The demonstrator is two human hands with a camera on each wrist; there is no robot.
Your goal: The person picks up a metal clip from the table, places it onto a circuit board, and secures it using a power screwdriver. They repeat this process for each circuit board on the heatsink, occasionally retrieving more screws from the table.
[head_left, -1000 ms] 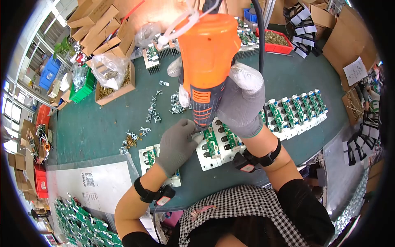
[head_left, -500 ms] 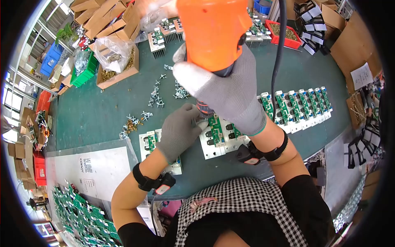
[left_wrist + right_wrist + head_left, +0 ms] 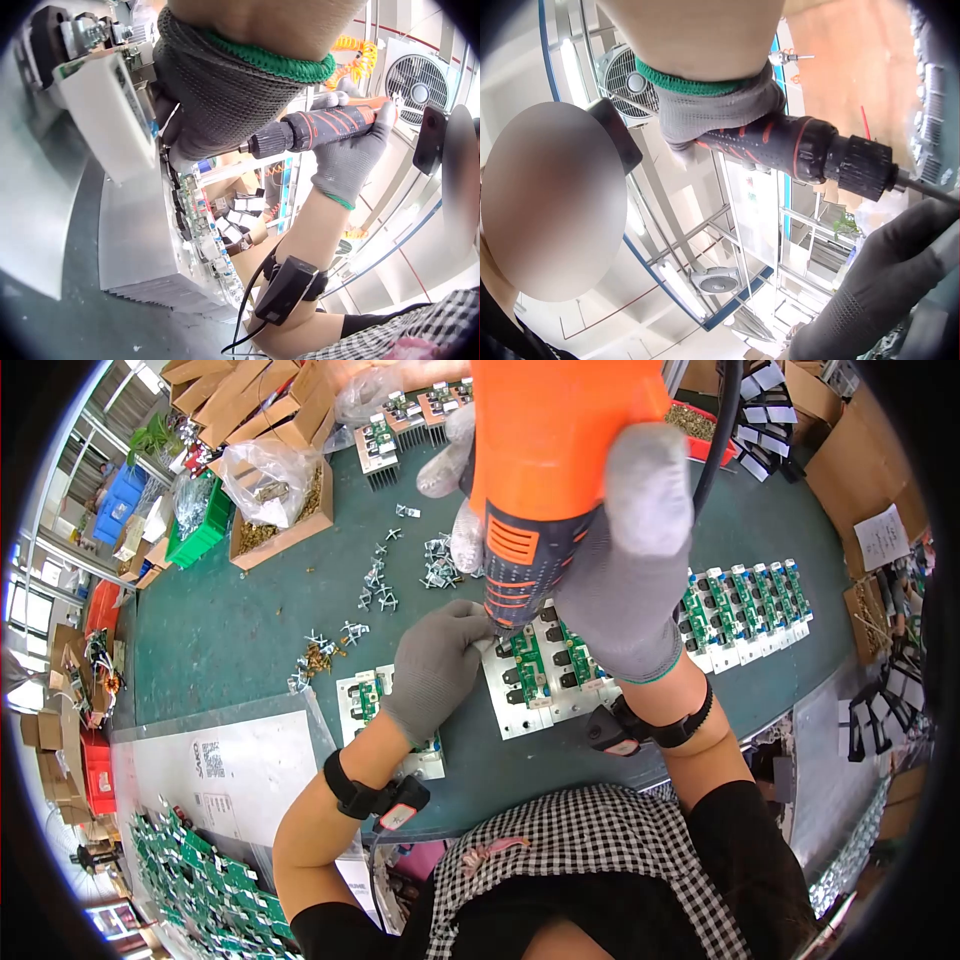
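My right hand (image 3: 625, 585) grips an orange and black power screwdriver (image 3: 570, 445), its body upright and its nose down at the far left corner of a metal plate with green circuit boards (image 3: 527, 672). In the right wrist view the black chuck (image 3: 862, 165) carries a thin steel bit pointing toward the left hand (image 3: 885, 274). My gloved left hand (image 3: 432, 670) has bent fingers right at the screwdriver's tip and the plate's corner. I cannot tell whether its hidden fingertips pinch anything. A similar board (image 3: 362, 705) lies partly under the left wrist.
More plates with boards (image 3: 745, 615) stand in a row at right. Loose metal clips (image 3: 440, 565) and brass-coloured screws (image 3: 318, 658) lie on the green table (image 3: 220, 650). Beyond are a carton of screws (image 3: 285, 535), a green bin (image 3: 205, 525) and finned heat sinks (image 3: 378, 450). A black cable (image 3: 722, 435) hangs from above.
The screwdriver tipped over with its nose hidden behind the right hand, then came upright again, now slightly farther right. The left hand stays at the plate's corner.
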